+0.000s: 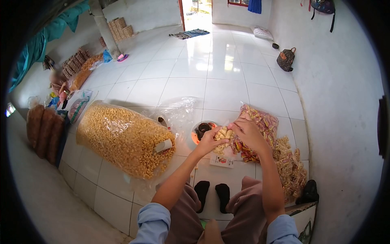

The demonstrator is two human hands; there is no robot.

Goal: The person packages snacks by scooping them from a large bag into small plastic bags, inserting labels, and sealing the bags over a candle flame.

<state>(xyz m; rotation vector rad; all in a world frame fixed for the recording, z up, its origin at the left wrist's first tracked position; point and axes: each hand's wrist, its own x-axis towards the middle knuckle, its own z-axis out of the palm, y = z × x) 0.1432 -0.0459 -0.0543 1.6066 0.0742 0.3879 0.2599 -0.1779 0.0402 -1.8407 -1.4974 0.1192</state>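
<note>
My left hand [212, 143] is closed around the side of a small clear plastic bag of yellow puffed snacks [222, 137]. At the bag's upper right end, the fingers of my right hand [248, 132] are pinched together on the plastic. Just beneath the bag lies a small white printed packet [222, 161] on the floor. A round tray [195, 140] with a dark cup [203, 129] and orange pieces sits beyond my left hand. Behind my right hand is a large clear bag of red and yellow printed sachets [268, 122].
To the left, a big open sack of yellow snacks [118, 130] lies on its side with a white scoop [163, 145] in its mouth. Filled small bags [290, 171] are heaped at right near the wall. Another person [59, 86] sits far left beside stacked packs [76, 61].
</note>
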